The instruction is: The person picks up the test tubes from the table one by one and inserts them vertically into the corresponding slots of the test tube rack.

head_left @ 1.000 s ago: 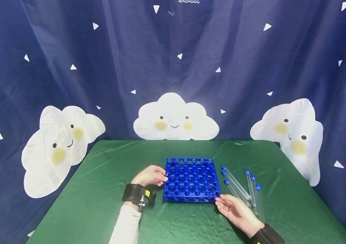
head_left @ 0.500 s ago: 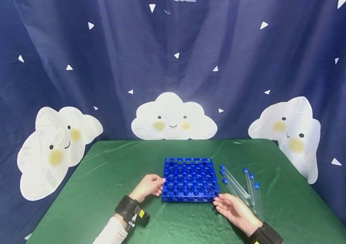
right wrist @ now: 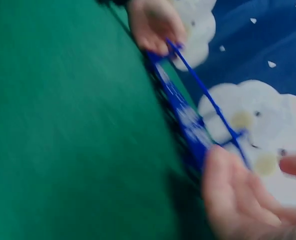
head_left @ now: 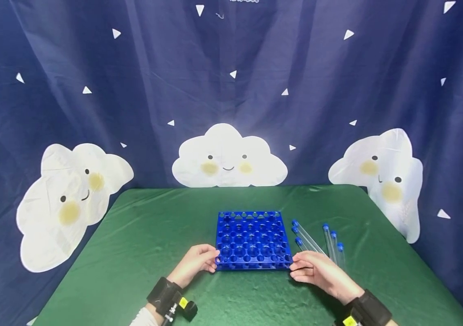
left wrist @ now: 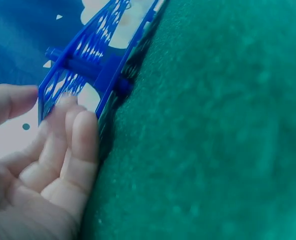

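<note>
A blue test tube rack with rows of round holes lies on the green table. My left hand holds its near left corner; in the left wrist view the thumb meets the upper plate's edge and the curled fingers lie at the rack's side. At the near right corner is my right hand. In the right wrist view its fingers lie against the rack's end, while the thumb stands apart from it. That view is blurred.
Several clear test tubes with blue caps lie right of the rack, their lower ends partly hidden by the right hand. Green cloth covers the table. Behind it hangs a dark blue curtain with white clouds.
My left hand has slid down the rack's left side to the near corner. The right hand has shifted slightly up, now covering more of the tubes. The rack stays nearly in place.
</note>
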The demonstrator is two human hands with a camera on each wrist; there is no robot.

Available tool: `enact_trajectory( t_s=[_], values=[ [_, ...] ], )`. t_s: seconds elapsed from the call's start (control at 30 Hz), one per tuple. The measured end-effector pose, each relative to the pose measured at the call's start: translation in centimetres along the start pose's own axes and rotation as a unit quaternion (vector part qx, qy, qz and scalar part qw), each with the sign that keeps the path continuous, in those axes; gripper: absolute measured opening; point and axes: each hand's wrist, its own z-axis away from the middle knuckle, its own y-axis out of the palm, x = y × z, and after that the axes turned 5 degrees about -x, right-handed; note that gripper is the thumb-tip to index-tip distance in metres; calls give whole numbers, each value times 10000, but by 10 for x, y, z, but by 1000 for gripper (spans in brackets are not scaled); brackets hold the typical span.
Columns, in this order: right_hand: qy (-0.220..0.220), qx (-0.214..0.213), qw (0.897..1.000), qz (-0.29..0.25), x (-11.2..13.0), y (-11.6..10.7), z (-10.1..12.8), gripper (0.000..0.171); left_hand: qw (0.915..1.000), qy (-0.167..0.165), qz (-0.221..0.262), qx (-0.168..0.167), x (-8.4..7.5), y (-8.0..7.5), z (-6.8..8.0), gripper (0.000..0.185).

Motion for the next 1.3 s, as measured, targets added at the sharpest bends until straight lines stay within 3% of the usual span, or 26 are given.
enact_trajectory(
  t_s=[0.07, 0.13, 0.2, 0.23, 0.3, 0.33, 0.43, 0.47, 0.53, 0.57, 0.7, 0.83, 0.97, 1.1, 1.3],
  values=[
    [-206, 84, 9978, 632, 13, -6, 1, 21, 9999, 25, -58, 153, 0, -3, 1, 28],
    [-492, -130, 9904, 1287, 28, -13, 0, 24, 9997, 30, -60, 246, 1, -6, 2, 27],
    [-752, -684, 9763, 1910, 43, -21, -3, 29, 9995, 36, -23, 309, 2, -8, 2, 27],
    [-865, -1046, 9631, 2322, 50, -25, -5, 32, 9994, 42, 6, 337, 2, -8, 2, 27],
    [-984, -1712, 9272, 3183, 62, -34, -9, 38, 9993, 39, 51, 364, 3, -9, 1, 26],
    [-996, -1990, 9030, 3677, 67, -40, -11, 39, 9993, 42, 58, 373, 4, -9, 1, 26],
    [-889, -2541, 8172, 5096, 75, -54, -18, 36, 9992, 16, 92, 387, 5, -8, 0, 25],
    [-832, -2594, 7933, 5445, 75, -59, -20, 33, 9992, 6, 95, 390, 5, -7, -1, 25],
    [-698, -2656, 7593, 5899, 75, -66, -26, 29, 9991, 0, 96, 407, 6, -7, -1, 26],
    [-642, -2658, 7513, 6006, 74, -69, -29, 30, 9991, -4, 101, 413, 6, -6, -1, 26],
    [-466, -2688, 7422, 6121, 71, -75, -39, 39, 9991, -11, 132, 410, 5, -5, 0, 29],
    [-164, -2652, 7343, 6246, 71, -78, -44, 30, 9990, -5, 175, 406, 6, -5, 0, 29],
    [173, -2555, 7270, 6371, 72, -80, -48, 41, 9990, -3, 191, 403, 6, -5, 1, 27],
    [364, -2581, 7257, 6367, 68, -81, -55, 21, 9991, -20, 195, 378, 7, -5, 1, 23],
    [438, -2635, 7314, 6275, 62, -85, -59, 27, 9991, -43, 186, 386, 7, -5, 0, 22]
  ],
)
